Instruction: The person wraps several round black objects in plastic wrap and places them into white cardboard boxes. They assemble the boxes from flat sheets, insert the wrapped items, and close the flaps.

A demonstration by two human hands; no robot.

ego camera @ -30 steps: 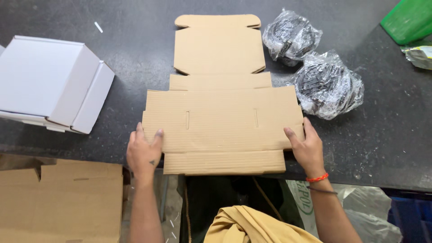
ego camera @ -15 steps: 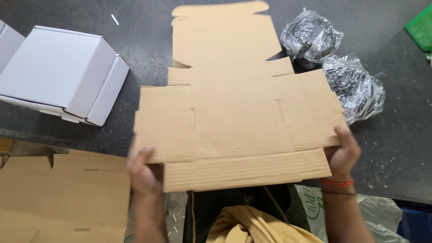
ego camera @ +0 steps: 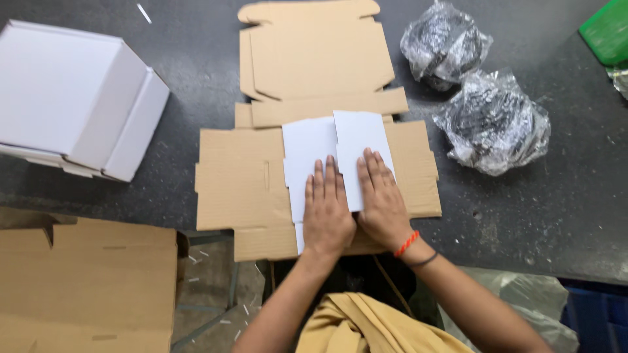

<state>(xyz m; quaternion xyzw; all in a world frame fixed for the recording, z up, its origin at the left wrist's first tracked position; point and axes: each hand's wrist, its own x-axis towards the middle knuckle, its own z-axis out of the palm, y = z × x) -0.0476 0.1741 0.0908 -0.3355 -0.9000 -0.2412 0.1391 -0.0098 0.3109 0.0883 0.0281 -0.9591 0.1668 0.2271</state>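
A flat brown cardboard box blank (ego camera: 235, 176) lies on the dark table (ego camera: 562, 209), its long lid panel (ego camera: 317, 55) pointing away from me. Two side flaps (ego camera: 356, 134) are folded inward over the middle and show their white undersides. My left hand (ego camera: 327, 212) lies flat, palm down, on the left white flap. Right beside it, my right hand (ego camera: 383, 196) presses flat on the other white flap. Neither hand grips anything. An orange band and a dark band (ego camera: 409, 245) sit on my right wrist.
A made-up white box (ego camera: 65, 98) stands at the left. Two clear-wrapped dark bundles (ego camera: 445, 42) (ego camera: 494, 121) lie at the right, with a green object (ego camera: 608, 29) in the far corner. Brown cardboard sheets (ego camera: 85, 281) sit below the table's near edge at left.
Both hands left the blank's outer sides and came together at the middle. The side flaps were folded inward, white side up, and are now pressed flat.
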